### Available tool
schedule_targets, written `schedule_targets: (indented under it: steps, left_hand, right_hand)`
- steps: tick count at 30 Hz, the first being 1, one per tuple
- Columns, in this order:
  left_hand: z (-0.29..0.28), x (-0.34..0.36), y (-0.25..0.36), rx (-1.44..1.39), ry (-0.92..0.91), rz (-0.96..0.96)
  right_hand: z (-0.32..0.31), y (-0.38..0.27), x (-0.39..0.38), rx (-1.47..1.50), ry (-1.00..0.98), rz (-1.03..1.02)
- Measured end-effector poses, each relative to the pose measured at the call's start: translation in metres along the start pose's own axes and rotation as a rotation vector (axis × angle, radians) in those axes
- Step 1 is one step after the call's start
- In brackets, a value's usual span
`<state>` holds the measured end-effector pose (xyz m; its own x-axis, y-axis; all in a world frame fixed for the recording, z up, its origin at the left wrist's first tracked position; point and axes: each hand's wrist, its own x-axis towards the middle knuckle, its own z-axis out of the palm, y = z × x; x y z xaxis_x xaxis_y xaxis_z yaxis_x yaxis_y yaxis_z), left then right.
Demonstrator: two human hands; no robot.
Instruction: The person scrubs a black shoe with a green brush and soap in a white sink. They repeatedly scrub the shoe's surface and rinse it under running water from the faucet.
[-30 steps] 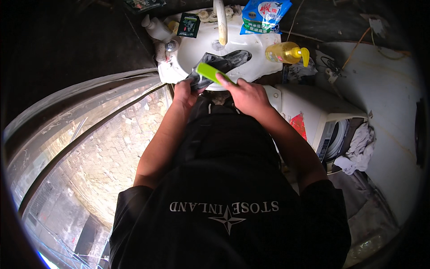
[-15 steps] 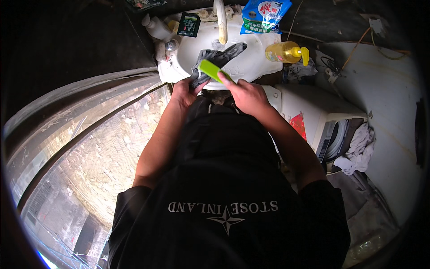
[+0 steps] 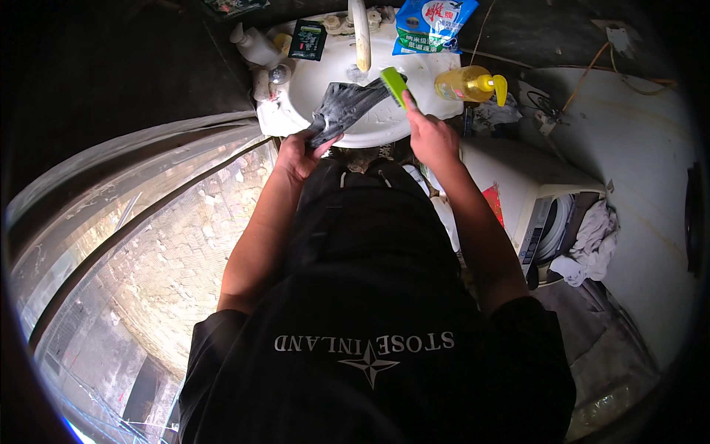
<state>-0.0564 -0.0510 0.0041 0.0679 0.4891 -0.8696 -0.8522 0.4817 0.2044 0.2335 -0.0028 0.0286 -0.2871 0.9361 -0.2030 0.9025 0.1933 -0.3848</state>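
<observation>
A dark grey soapy cloth [image 3: 336, 107], perhaps a sock, stretches diagonally across the white sink [image 3: 305, 89] below the pale spout [image 3: 362, 52]. My left hand [image 3: 302, 152] grips its lower end at the front left of the basin. My right hand [image 3: 433, 137] holds a bright green brush [image 3: 393, 84] at the far end of the cloth, on the right side of the basin; whether the bristles touch it I cannot tell.
Round the sink are a white pump bottle [image 3: 255, 46], a dark packet [image 3: 307, 41], a blue bag [image 3: 429, 26] and a yellow pump bottle [image 3: 458, 83]. A white washing machine [image 3: 518, 177] with pale cloths [image 3: 592, 237] is at right, a window [image 3: 185, 229] at left.
My right hand has moved up and to the right with the brush, now more steeply angled. My left hand still grips the cloth, whose far end has shifted slightly.
</observation>
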Motion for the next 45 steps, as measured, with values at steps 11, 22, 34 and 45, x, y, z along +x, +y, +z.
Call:
schedule_targets:
  steps: [11,22,34,45]
  left_hand:
    - [-0.012,0.010,-0.014,0.158,-0.032,0.090]
    - [0.014,-0.006,-0.018,0.401,0.008,0.193]
    - [0.014,-0.004,-0.030,0.775,0.041,0.479]
    - [0.000,0.011,-0.033,1.168,-0.049,0.804]
  right_hand:
    - [0.013,-0.037,-0.013,0.463,-0.012,-0.003]
    - [0.001,-0.021,-0.004,0.076,-0.009,-0.160]
    - [-0.003,-0.043,-0.005,0.057,-0.252,-0.109]
    - [-0.019,-0.053,0.002,0.134,-0.228,-0.135]
